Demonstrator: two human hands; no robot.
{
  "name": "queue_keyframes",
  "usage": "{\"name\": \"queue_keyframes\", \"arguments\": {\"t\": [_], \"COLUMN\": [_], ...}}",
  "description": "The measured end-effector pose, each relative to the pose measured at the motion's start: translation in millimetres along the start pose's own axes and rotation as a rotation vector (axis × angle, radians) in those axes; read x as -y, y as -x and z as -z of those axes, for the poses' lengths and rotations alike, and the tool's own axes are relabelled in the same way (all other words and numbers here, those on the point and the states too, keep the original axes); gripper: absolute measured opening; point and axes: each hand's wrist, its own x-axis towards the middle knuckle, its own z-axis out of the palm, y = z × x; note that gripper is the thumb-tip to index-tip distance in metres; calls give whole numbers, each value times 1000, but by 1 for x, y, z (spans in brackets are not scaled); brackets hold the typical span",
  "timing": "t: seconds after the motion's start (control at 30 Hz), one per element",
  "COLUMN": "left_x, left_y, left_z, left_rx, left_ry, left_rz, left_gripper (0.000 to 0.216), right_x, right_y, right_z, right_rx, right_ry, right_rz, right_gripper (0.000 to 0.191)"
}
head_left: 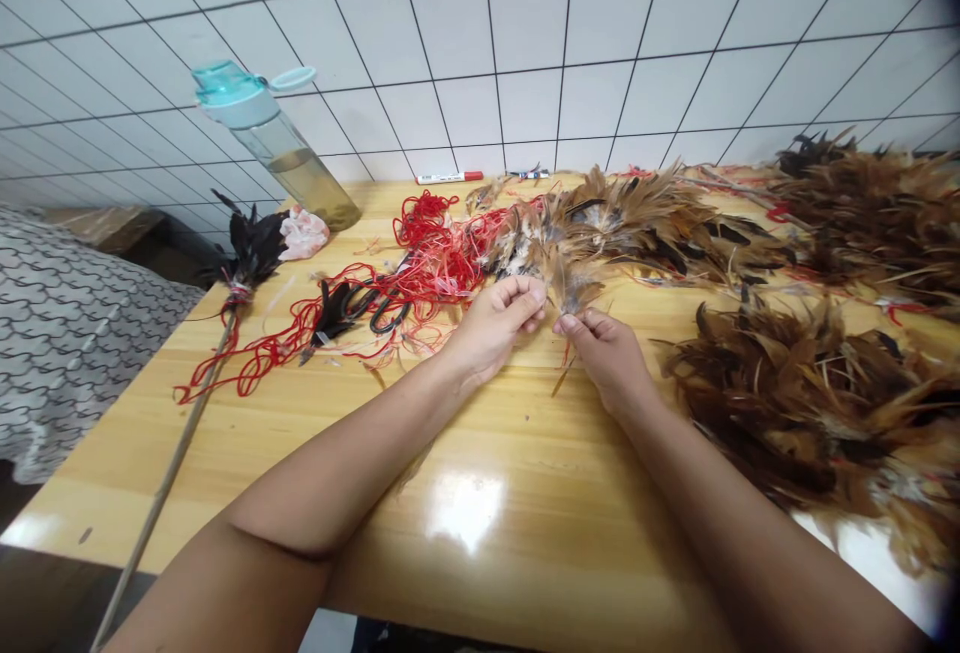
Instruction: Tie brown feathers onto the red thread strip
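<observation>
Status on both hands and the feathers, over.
Right hand: pinching brown feathers at the base. Left hand: fingers together beside them, anything held unclear. Red string: tangled heap just beyond that hand.

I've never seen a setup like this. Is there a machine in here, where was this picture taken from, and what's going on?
No machine here: these are a person's bare hands. The single picture comes from a camera worn on that person's head, looking forward and down.

The right hand pinches a small tuft of brown feathers. The left hand is beside it, fingertips together; whether they hold anything is too small to tell.

On the wooden table lie tangled red string, larger piles of brown feathers, and a stick with black feathers at one end. A water bottle stands toward the back left.
</observation>
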Motion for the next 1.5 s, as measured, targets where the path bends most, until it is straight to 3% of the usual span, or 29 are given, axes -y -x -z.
{"name": "queue_keyframes", "arguments": {"t": [0.23,0.5,0.77,0.93,1.3,1.5], "left_x": [6,4,-2,7,17,17], "left_y": [1,0,-2,-1,-1,-2], "left_z": [0,4,6,1,-1,1], "left_rx": [118,152,47,90,57,93], "left_ry": [-109,-51,-1,6,100,144], "left_rz": [-11,108,92,64,62,113], "left_gripper": [27,23,26,26,23,25], "right_x": [7,12,13,8,-7,-10], "right_y": [0,1,0,0,-2,-4], "right_z": [2,2,4,2,-2,1], "right_rx": [32,30,-46,-1,-42,30], "right_ry": [-154,-193,-182,-103,-16,33], "right_rz": [-57,-53,-59,-35,29,118], "right_gripper": [31,31,31,33,32,30]}}
